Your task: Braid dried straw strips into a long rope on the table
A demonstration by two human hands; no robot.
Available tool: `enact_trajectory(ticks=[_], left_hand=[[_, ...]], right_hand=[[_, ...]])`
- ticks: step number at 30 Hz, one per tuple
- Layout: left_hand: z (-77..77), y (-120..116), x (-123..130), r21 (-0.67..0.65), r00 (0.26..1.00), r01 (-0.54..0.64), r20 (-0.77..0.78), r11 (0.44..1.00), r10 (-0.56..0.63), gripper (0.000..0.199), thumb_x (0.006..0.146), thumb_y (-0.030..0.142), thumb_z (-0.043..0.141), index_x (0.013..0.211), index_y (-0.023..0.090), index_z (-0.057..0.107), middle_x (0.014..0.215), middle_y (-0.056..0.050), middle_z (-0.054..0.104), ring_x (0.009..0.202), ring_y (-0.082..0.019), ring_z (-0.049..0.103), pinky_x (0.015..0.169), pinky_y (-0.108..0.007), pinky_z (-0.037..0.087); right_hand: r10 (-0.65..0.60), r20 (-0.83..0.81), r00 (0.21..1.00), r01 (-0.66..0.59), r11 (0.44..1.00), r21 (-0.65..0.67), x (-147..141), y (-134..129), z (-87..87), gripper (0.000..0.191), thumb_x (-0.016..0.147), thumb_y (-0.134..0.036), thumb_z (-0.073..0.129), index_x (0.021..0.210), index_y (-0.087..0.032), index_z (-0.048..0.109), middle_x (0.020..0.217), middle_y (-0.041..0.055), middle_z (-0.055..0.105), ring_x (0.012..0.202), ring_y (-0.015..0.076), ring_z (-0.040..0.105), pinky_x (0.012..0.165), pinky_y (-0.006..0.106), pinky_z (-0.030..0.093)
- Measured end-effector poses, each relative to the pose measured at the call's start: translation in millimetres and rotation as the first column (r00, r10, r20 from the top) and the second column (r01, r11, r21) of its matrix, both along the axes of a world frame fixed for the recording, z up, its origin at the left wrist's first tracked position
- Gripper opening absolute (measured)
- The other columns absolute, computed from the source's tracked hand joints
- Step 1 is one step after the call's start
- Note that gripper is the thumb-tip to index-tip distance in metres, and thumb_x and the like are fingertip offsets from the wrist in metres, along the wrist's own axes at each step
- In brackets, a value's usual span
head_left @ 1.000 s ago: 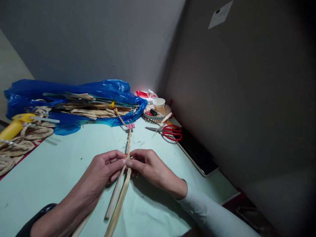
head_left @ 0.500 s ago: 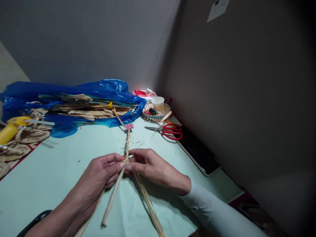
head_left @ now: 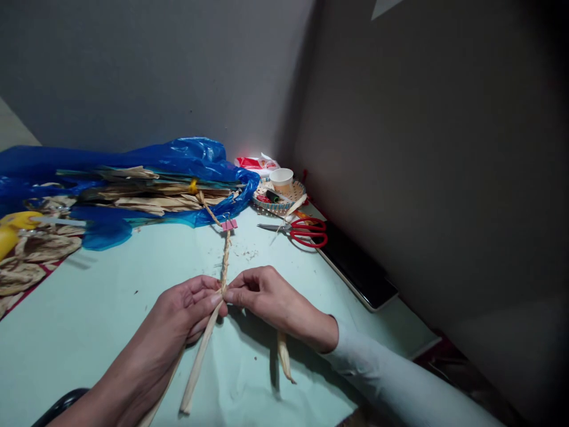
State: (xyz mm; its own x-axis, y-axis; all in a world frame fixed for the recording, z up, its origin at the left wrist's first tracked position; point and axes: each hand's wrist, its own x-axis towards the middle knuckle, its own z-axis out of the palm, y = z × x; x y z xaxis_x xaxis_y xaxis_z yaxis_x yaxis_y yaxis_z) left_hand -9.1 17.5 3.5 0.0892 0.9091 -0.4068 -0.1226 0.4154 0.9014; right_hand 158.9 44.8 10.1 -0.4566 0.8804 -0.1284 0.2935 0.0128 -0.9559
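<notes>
A braid of dry straw-coloured strips (head_left: pixel 226 255) runs toward me from a pink binder clip (head_left: pixel 229 225). My left hand (head_left: pixel 191 308) pinches the lower end of the braid between thumb and fingers. Two loose strips, one a pale flat strip (head_left: pixel 200 367), trail from it toward the table's near side. Thumb and forefinger of my right hand (head_left: pixel 262 296) close on a strand right beside the braid's end. The tail of that strand (head_left: pixel 283 356) hangs out below the right palm.
Behind lies a blue plastic bag (head_left: pixel 186 154) with bundled dry strips (head_left: pixel 155 193). Red-handled scissors (head_left: pixel 306 231) rest right of the clip, near a woven basket (head_left: pixel 284 207) holding a paper cup (head_left: pixel 281 179). A dark tablet (head_left: pixel 355 267) lies along the right wall; a yellow glue gun (head_left: pixel 20 222) is left.
The right-hand strand, which stretched down toward the near edge, is now drawn up under my right palm with only a short tail showing. The view has shifted slightly.
</notes>
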Motion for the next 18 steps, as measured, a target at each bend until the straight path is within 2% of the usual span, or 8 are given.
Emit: enact_trajectory(ticks=[2, 6, 8, 10, 12, 15, 18], left_hand=[[0.5, -1.0, 0.6, 0.014, 1.0, -0.01, 0.001, 1.0, 0.01, 0.04, 0.062, 0.036, 0.084, 0.088, 0.017, 0.061, 0.062, 0.003, 0.064, 0.045, -0.003, 0.04, 0.044, -0.013, 0.022], [0.5, -2.0, -1.1, 0.054, 1.0, 0.01, -0.003, 0.998, -0.009, 0.042, 0.07, 0.036, 0.08, 0.1, 0.02, 0.055, 0.065, 0.003, 0.067, 0.042, -0.002, 0.032, 0.042, -0.014, 0.018], [0.2, -1.3, -2.7, 0.051, 1.0, 0.016, 0.018, 0.999, -0.017, 0.042, 0.07, 0.036, 0.08, 0.099, 0.02, 0.054, 0.064, 0.003, 0.066, 0.042, -0.002, 0.032, 0.041, -0.014, 0.018], [0.0, 0.1, -4.2, 0.041, 0.998, 0.042, 0.034, 0.998, -0.043, 0.042, 0.069, 0.036, 0.081, 0.098, 0.019, 0.055, 0.063, 0.004, 0.066, 0.041, -0.001, 0.029, 0.041, -0.014, 0.017], [0.0, 1.5, -5.1, 0.025, 0.998, 0.064, 0.019, 0.998, -0.064, 0.042, 0.07, 0.037, 0.08, 0.099, 0.019, 0.057, 0.063, 0.003, 0.065, 0.04, -0.002, 0.03, 0.041, -0.015, 0.017], [-0.2, 2.5, -5.3, 0.003, 0.998, 0.055, -0.024, 0.998, -0.055, 0.04, 0.071, 0.036, 0.078, 0.101, 0.02, 0.057, 0.068, 0.001, 0.067, 0.051, -0.008, 0.05, 0.048, -0.017, 0.03], [-1.9, 2.1, -4.9, 0.011, 0.996, 0.074, -0.049, 0.997, -0.073, 0.039, 0.074, 0.037, 0.076, 0.102, 0.021, 0.055, 0.069, 0.002, 0.066, 0.059, -0.011, 0.054, 0.053, -0.02, 0.035]], right_hand=[[-0.026, -0.059, 0.998, 0.025, 0.999, -0.029, -2.7, -0.4, -4.0, 0.019, 0.081, -0.027, 0.063, 0.076, -0.01, 0.071, 0.065, 0.0001, 0.059, 0.063, 0.0108, 0.046, 0.059, 0.023, 0.035], [-0.066, -0.225, 0.972, 0.043, 0.994, -0.105, -6.9, -0.2, -11.7, 0.021, 0.078, -0.03, 0.065, 0.07, -0.01, 0.067, 0.067, 0.0039, 0.064, 0.064, 0.0129, 0.053, 0.064, 0.025, 0.04], [-0.06, -0.249, 0.967, 0.038, 0.995, -0.094, -6.2, 0.7, -12.7, 0.022, 0.079, -0.031, 0.065, 0.072, -0.01, 0.067, 0.071, 0.0057, 0.066, 0.067, 0.0147, 0.057, 0.066, 0.026, 0.042], [-0.021, -0.188, 0.982, 0.018, 1.0, -0.02, -3.0, 1.3, -10.1, 0.019, 0.081, -0.028, 0.063, 0.075, -0.011, 0.067, 0.074, 0.0059, 0.067, 0.069, 0.0146, 0.058, 0.067, 0.026, 0.042], [0.015, -0.05, 0.999, -0.01, 0.995, 0.103, 1.8, 0.6, -4.4, 0.016, 0.085, -0.024, 0.059, 0.078, -0.013, 0.067, 0.074, 0.0041, 0.067, 0.067, 0.0128, 0.055, 0.064, 0.024, 0.039], [0.019, 0.177, 0.984, -0.071, 0.952, 0.297, 7.9, -2.7, 5.0, 0.014, 0.089, -0.02, 0.054, 0.081, -0.014, 0.064, 0.072, 0.0015, 0.064, 0.063, 0.0107, 0.049, 0.059, 0.023, 0.034], [0.019, 0.242, 0.97, -0.102, 0.935, 0.339, 8.6, -4.8, 7.4, 0.014, 0.09, -0.021, 0.051, 0.081, -0.015, 0.059, 0.069, 0.0002, 0.061, 0.06, 0.0097, 0.047, 0.056, 0.023, 0.032]])
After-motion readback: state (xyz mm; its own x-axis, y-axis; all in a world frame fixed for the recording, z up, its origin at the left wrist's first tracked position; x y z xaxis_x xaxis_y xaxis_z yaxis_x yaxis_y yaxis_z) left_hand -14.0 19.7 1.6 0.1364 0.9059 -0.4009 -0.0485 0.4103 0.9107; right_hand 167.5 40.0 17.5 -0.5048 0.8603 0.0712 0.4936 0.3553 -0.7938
